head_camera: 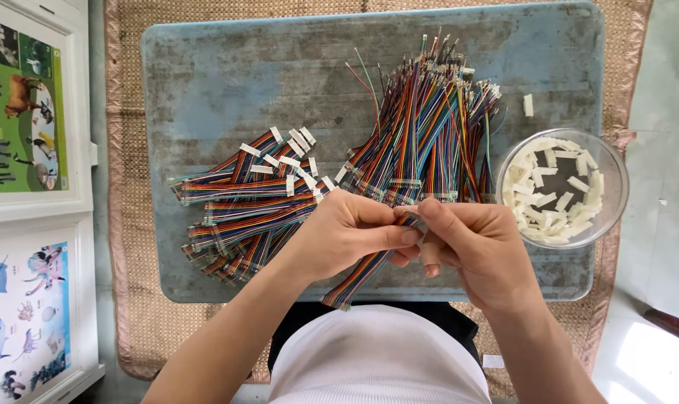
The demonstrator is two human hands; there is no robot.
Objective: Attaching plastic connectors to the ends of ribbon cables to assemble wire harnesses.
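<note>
My left hand [347,232] and my right hand [478,243] meet over the near edge of a worn blue tray [205,90], both pinching the top end of one rainbow ribbon cable [362,277] that hangs down toward my lap. A fanned pile of loose multicoloured cables [429,127] lies just beyond my fingers. To the left lies a second pile of cables with white connectors fitted [257,194]. A clear bowl of white plastic connectors [560,187] stands right of my right hand.
The tray rests on a woven straw mat [126,224]. One stray white connector [528,105] lies on the tray above the bowl. Picture posters of animals [21,112] line the left edge on a white frame. Pale floor tiles lie on the right.
</note>
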